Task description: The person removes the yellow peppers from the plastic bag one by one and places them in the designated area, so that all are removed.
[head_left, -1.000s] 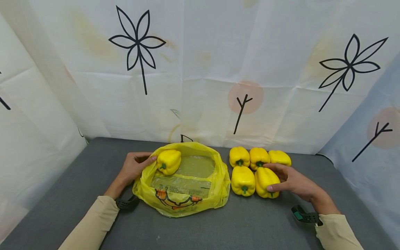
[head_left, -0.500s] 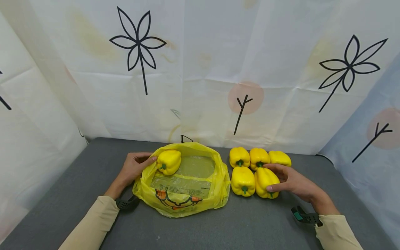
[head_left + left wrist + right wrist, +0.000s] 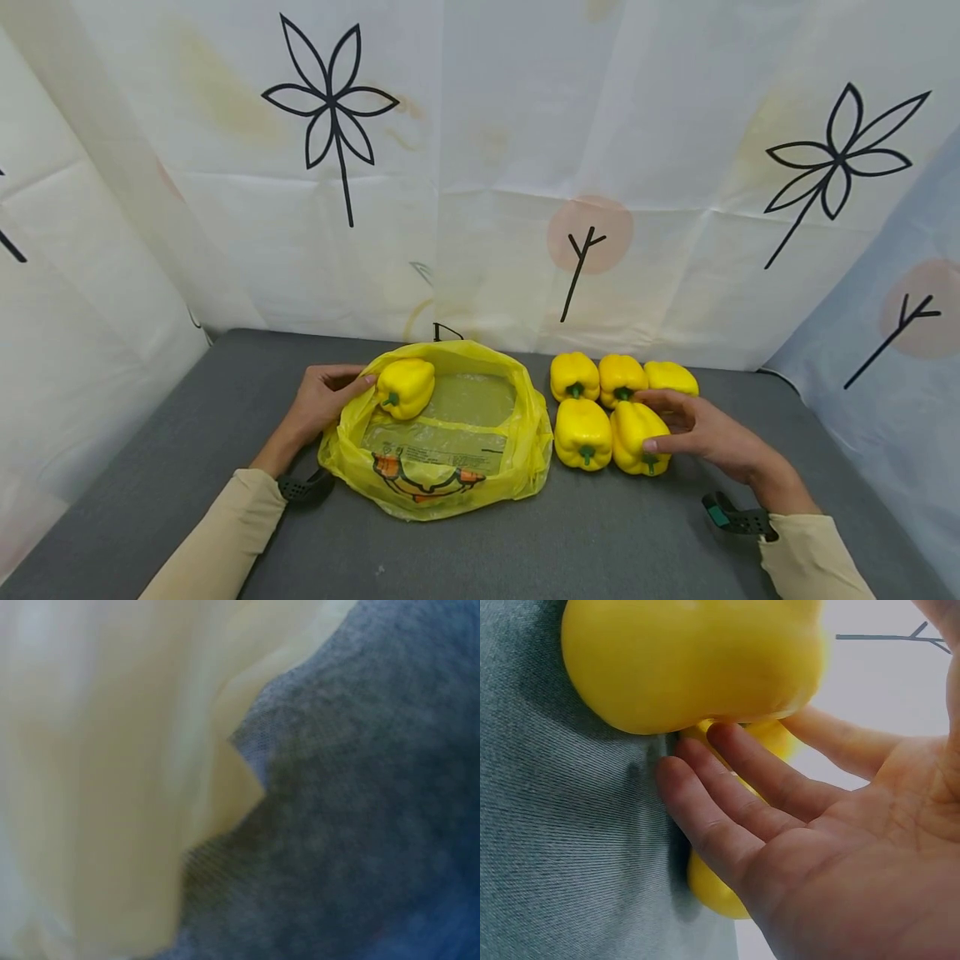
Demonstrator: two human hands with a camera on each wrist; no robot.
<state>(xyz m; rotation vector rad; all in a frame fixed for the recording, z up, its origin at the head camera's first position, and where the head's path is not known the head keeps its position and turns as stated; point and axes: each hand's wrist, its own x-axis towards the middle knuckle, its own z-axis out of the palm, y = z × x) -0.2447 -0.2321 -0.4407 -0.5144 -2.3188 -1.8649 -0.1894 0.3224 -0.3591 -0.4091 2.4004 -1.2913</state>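
Note:
A yellow plastic bag (image 3: 534, 450) lies with its mouth spread wide in the head view, printed on its front. One yellow bell pepper (image 3: 406, 390) sits inside against the left wall. My left hand (image 3: 321, 404) pinches the bag's left rim beside that pepper, thumb on top; its other fingers are partly hidden. In the left wrist view only the blurred bag (image 3: 97, 780) and tabletop show. My right hand (image 3: 708, 437) is spread at the front right bell pepper (image 3: 633, 429), thumb by its stem. Nearly straight fingers touch the pepper (image 3: 690, 664) in the right wrist view.
Other yellow bell peppers stand in two rows right of the bag: one front left (image 3: 583, 429), three behind, including the back right pepper (image 3: 672, 378) lying on its side. The grey tabletop (image 3: 480, 558) meets a patterned white cloth (image 3: 487, 167) at the back.
My right hand has shifted slightly right and its thumb has eased back along the front right pepper. The left hand, bag and peppers have stayed put.

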